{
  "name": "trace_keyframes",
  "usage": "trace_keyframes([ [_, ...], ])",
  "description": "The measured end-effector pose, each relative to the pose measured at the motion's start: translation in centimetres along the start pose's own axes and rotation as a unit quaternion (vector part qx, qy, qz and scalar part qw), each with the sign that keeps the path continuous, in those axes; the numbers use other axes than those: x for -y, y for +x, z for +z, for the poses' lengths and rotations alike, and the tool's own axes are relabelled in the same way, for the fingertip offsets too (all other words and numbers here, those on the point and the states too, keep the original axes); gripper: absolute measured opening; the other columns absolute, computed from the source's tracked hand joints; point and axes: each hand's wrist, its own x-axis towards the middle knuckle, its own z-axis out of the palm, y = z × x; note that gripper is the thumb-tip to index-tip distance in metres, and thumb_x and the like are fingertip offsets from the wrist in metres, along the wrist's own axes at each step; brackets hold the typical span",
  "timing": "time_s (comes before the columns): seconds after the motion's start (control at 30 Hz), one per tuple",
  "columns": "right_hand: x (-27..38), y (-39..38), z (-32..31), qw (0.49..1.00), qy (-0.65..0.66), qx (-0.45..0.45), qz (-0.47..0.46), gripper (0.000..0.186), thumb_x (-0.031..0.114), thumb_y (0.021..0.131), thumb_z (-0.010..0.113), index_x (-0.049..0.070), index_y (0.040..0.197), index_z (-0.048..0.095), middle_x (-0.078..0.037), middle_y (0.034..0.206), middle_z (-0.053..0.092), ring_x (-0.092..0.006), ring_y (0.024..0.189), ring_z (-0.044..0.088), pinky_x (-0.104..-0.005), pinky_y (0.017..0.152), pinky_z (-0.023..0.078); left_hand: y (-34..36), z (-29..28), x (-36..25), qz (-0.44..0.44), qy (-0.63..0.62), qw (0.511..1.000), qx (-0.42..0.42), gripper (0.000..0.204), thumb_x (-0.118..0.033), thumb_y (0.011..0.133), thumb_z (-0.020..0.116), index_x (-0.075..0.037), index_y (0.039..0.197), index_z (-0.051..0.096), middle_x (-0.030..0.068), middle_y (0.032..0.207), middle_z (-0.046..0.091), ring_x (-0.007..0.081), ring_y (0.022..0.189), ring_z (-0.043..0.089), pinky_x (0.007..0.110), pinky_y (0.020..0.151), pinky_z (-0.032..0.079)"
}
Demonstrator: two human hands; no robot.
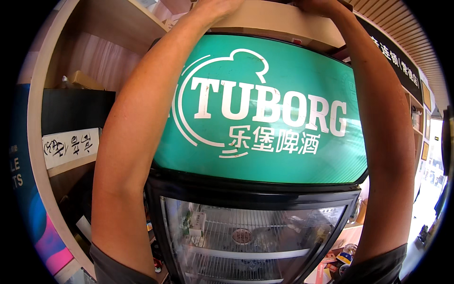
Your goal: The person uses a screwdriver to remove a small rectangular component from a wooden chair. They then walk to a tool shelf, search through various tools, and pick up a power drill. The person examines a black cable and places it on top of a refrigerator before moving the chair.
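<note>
Both my arms reach up in front of a display fridge with a green lit-style header panel (265, 163) and a glass door (246, 236). On top of the fridge lies a brown cardboard box (279, 21). At the upper edge of the view, my left hand (222, 6) is at the box's left part, its fingers cut off by the frame. My right hand (318, 6) is at the box's upper right, dark and partly out of view. Whether either hand grips the box cannot be made out.
A wooden shelf unit (40, 142) stands close on the left, with a black box (71, 111) and a handwritten white card (71, 147) in it. Wire racks show behind the fridge glass. Small items (347, 255) lie on a surface at lower right. A black sign (395, 61) hangs at right.
</note>
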Motion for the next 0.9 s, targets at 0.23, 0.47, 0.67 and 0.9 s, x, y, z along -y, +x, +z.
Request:
trace_keyframes([
  [0.23,4.6,-3.5,-2.9,0.986,0.053,0.029,0.154,0.068,0.059,0.097,0.038,-0.001,0.117,0.065,-0.025,0.125,0.059,-0.0382,0.121,0.053,-0.0434,0.102,0.04,-0.7,0.3,0.4,0.02,0.006,0.999,-0.044,0.031,-0.02,0.095,0.047,-0.005,0.119,0.061,0.0225,0.11,0.066,0.0392,0.107,0.061,0.044,0.093,0.047],
  [0.47,10.6,-11.2,-9.2,0.982,-0.039,-0.146,0.109,0.033,0.03,0.086,0.066,-0.002,0.091,0.072,-0.023,0.086,0.07,-0.0368,0.081,0.068,-0.0448,0.074,0.053,-2.0,0.1,-0.8,0.044,-0.01,0.998,-0.042,0.031,-0.02,0.094,0.051,-0.005,0.119,0.062,0.0225,0.11,0.066,0.0383,0.106,0.062,0.043,0.092,0.047],
  [0.67,2.5,-13.5,-9.0,0.965,-0.004,-0.226,0.13,0.033,0.029,0.084,0.068,-0.003,0.093,0.071,-0.021,0.084,0.071,-0.0324,0.076,0.069,-0.0421,0.07,0.054,-3.4,-1.2,-2.7,-0.022,0.019,0.998,-0.046,0.037,-0.019,0.091,0.057,-0.006,0.125,0.058,0.0219,0.101,0.069,0.0375,0.098,0.065,0.043,0.087,0.049],
  [0.9,-0.3,-15.9,-8.7,0.979,0.145,-0.066,0.126,0.041,0.03,0.089,0.066,-0.003,0.113,0.066,-0.021,0.092,0.071,-0.0281,0.083,0.069,-0.0364,0.074,0.055,-4.0,-4.1,-1.9,-0.104,0.12,0.986,-0.05,0.036,-0.018,0.084,0.068,-0.009,0.119,0.063,0.0154,0.073,0.066,0.0255,0.07,0.066,0.038,0.068,0.051],
])
